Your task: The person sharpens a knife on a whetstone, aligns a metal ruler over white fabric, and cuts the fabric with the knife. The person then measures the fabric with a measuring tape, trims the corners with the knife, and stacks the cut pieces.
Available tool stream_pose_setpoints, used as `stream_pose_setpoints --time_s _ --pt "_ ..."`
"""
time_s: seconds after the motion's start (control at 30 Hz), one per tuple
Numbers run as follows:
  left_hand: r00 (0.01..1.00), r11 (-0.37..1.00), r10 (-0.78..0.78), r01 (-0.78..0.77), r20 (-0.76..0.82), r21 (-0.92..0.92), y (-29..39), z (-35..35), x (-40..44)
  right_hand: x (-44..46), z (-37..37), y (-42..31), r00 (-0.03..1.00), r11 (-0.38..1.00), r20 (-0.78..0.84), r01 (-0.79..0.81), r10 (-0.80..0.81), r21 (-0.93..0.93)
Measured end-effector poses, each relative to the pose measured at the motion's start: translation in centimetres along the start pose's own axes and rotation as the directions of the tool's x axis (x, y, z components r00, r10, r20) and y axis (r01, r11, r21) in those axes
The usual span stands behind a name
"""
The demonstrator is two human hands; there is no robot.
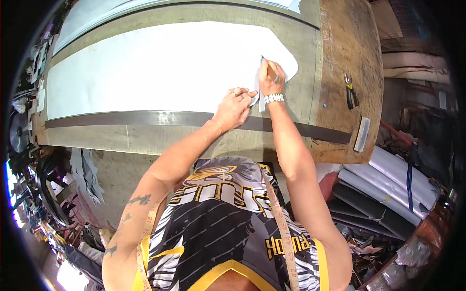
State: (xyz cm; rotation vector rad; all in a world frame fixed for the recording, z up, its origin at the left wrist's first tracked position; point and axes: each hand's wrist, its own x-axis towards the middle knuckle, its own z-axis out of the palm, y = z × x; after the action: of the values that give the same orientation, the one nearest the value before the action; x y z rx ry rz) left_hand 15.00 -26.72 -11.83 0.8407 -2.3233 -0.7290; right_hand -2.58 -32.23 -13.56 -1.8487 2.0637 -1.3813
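Note:
A large white sheet (pixel 160 68) with a rounded right end lies across the worktable. My right hand (pixel 272 77) is closed round a slim pen (pixel 262 59), whose bluish end shows above the fingers, over the right part of the sheet. Beside it my left hand (pixel 234 106) rests with curled fingers, pinching a small white piece (pixel 254 100) at the sheet's lower edge. A narrow pale strip (pixel 262 103) lies between the two hands. Below the sheet runs a long dark metal strip (pixel 165 118), passing under my forearms.
On the wooden right end of the table (pixel 347 29) lie yellow-and-black pliers (pixel 349 92), a small blue bit (pixel 324 105) and a grey flat bar (pixel 361 134). Rolls of material (pixel 388 189) are stacked at lower right. A tape measure (pixel 287 233) hangs round my neck.

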Motion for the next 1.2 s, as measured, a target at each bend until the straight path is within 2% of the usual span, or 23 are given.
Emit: stream_pose_setpoints --time_s 0.03,0.13,0.17,0.27,0.3,0.4,0.43,0.53,0.63,0.73,0.83,1.13,1.2 --pt "1.0 1.0 0.002 -0.002 0.007 0.016 0.0 0.0 0.0 -0.4 -0.4 0.3 0.998 1.0 0.07 0.008 -0.009 0.005" --pt "1.0 1.0 0.003 -0.003 0.017 0.009 0.1 -0.5 0.1 0.2 -2.9 -2.6 0.993 0.99 0.107 -0.056 0.042 0.128" --pt "1.0 1.0 -0.005 0.005 0.01 0.011 0.1 -0.5 0.1 1.1 -4.0 -3.7 0.981 0.991 0.189 -0.067 0.044 0.117" --pt "1.0 1.0 -0.012 0.012 0.019 0.015 0.1 -0.7 0.2 1.5 -4.1 -3.1 0.963 0.991 0.265 -0.088 0.06 0.098" --pt "1.0 1.0 -0.013 0.013 0.016 0.013 0.1 -0.7 0.3 1.2 -3.7 -3.4 0.982 0.979 0.162 -0.125 0.098 0.16" --pt "1.0 1.0 -0.012 0.012 0.013 0.014 0.1 -0.7 0.3 0.1 -2.7 -1.9 0.983 0.993 0.184 -0.033 0.012 0.111" --pt "1.0 1.0 -0.007 0.006 0.016 0.011 0.0 -0.7 0.2 -0.1 -2.1 -1.7 0.99 0.997 0.137 0.008 -0.019 0.082" --pt "1.0 1.0 0.005 -0.005 0.007 0.018 -0.3 -0.5 0.4 0.0 -1.0 -0.8 0.995 0.998 0.101 -0.002 -0.004 0.059" --pt "1.0 1.0 -0.01 0.01 0.015 0.015 -0.2 -0.2 0.2 0.7 -0.6 0.4 0.994 0.997 0.108 0.0 -0.008 0.078" --pt "1.0 1.0 -0.002 0.001 0.018 0.02 -0.1 -0.7 0.3 1.0 -0.6 0.4 0.985 1.0 0.171 -0.019 0.016 0.016" --pt "1.0 1.0 0.0 0.0 0.009 0.014 0.0 -0.6 0.3 1.0 -0.4 0.2 0.995 0.995 0.042 0.089 -0.091 0.045" --pt "1.0 1.0 0.009 -0.01 0.029 0.024 0.2 -1.2 0.3 3.5 1.3 2.0 0.986 0.989 0.08 0.146 -0.144 -0.022" --pt "1.0 1.0 0.004 -0.004 -0.001 0.011 0.5 -0.9 0.4 4.3 1.8 2.0 0.995 0.995 0.032 0.095 -0.096 0.023"
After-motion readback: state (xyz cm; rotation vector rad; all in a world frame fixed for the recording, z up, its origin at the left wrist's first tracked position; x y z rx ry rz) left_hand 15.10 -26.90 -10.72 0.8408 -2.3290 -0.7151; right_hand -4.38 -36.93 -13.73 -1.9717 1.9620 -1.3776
